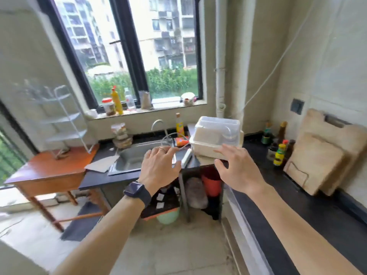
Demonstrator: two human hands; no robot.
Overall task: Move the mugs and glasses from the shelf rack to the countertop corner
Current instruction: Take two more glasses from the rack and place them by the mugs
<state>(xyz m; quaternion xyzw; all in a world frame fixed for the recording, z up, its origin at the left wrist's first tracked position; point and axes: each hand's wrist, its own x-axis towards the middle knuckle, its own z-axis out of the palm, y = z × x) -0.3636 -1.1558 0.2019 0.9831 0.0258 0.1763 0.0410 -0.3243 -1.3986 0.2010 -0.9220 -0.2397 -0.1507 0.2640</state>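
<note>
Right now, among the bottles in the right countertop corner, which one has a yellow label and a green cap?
The small sauce bottle standing nearest the cutting boards. It alone has a yellow label and green cap; the others behind it are dark bottles.

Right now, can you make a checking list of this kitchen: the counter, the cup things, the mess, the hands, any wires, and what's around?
Surface: dark countertop runs along the right wall and turns toward the sink; its near stretch is bare.
Job's things: white wire shelf rack stands on the wooden table; blurred, no mugs or glasses can be made out on it.
Clutter: covered plastic dish box, sauce bottles, cutting boards, yellow bottle.
Grippers: left hand and right hand both open, held in the air, holding nothing.
Cables: thin white cord across the right wall.
Surroundings: window, jars on its sill.
</note>
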